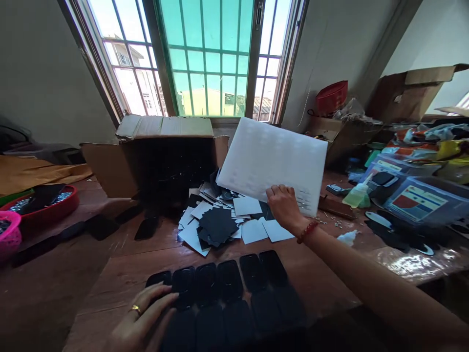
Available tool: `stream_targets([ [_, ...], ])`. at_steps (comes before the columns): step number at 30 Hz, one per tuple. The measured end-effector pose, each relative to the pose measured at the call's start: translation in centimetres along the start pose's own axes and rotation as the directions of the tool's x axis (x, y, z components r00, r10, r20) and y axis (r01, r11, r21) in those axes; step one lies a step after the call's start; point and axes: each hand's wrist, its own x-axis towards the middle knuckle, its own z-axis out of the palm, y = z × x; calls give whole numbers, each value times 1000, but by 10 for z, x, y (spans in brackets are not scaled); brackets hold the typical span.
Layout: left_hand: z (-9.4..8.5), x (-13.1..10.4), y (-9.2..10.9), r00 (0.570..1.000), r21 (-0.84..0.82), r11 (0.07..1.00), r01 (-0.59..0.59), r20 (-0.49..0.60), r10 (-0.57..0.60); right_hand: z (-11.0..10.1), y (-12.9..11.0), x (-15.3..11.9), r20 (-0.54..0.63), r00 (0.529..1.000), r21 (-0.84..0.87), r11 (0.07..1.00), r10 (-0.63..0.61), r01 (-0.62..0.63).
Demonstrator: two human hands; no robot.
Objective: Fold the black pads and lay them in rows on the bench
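Here's your right hand, fingers curled over the lower edge of the white sheet, which tilts up over the far side of the surface. It looks light, probably soft and bendy, so a broad pinch mid-edge should serve you better than a corner. Your left hand, fingers loosely parted, is at the left end of the black cases; whether it grips one, I can't tell. Mind the carton near the sheet's left edge and the card pile below; your roomier lane seems toward the surface's near side.
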Motion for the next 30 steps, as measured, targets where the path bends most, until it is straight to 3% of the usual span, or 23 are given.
stream_targets([
  [3,17,32,12,998,-54,998,13,65,-9,7,-12,-40,21,999,56,998,-25,23],
  [6,49,73,33,978,-140,990,-18,205,47,22,-13,-65,21,999,141,990,-28,24],
  [12,134,153,80,907,-159,976,-150,370,200,30,27,-85,-81,989,294,951,127,-98],
  [17,181,178,101,864,-69,984,-165,472,178,30,51,-92,-72,980,326,933,185,-152],
  [21,192,177,105,865,-7,988,-153,483,137,30,44,-87,-12,989,291,947,144,-135],
  [30,187,176,112,852,39,990,-138,515,98,17,34,-58,123,991,224,972,46,-73],
])
